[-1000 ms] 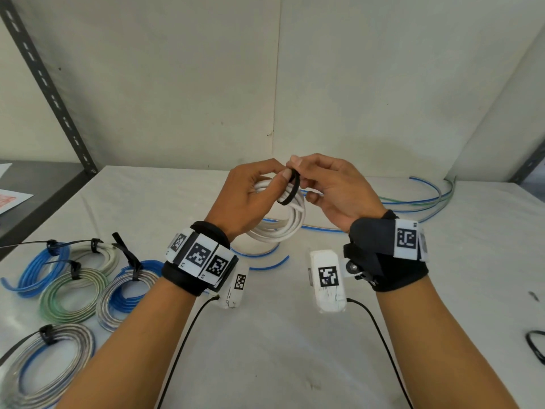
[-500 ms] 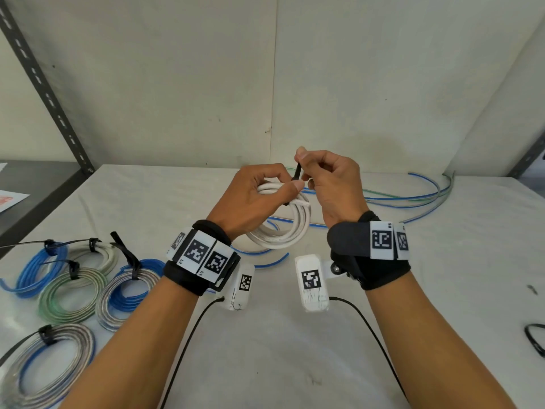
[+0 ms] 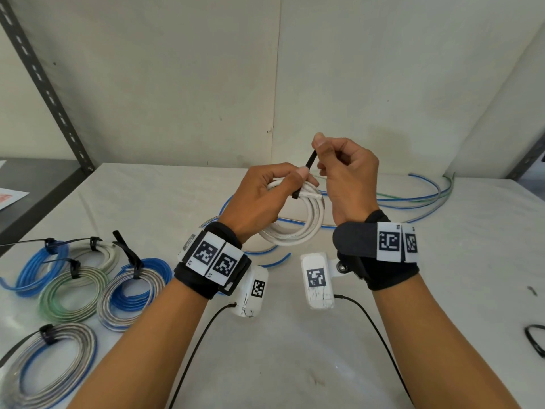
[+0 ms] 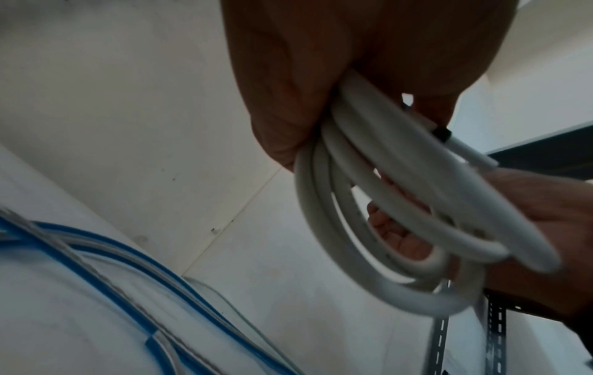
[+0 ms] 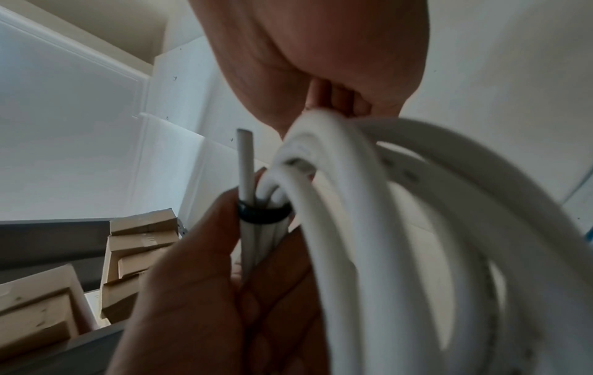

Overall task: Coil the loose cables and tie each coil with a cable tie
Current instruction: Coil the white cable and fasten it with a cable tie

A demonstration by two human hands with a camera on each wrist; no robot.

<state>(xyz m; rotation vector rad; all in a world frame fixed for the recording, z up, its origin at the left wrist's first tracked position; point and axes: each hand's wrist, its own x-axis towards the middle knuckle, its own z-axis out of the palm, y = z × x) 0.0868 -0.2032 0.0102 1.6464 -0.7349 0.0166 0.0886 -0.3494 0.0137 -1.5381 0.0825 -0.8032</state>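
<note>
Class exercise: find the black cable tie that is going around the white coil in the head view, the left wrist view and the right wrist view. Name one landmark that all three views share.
Head: black cable tie, centre, tail pinched by the right hand and rising from the white coil.
Left wrist: small black piece, upper right, on the coil's strands.
Right wrist: dark band around the strands, left of centre.
Shared landmark: the white coil.

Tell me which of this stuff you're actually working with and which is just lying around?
In use:
- white cable coil, held by left hand
- black cable tie, pulled by right hand
- loose blue cables, still to coil

Lying about:
- tied coils
- black loop
- paper on shelf
</note>
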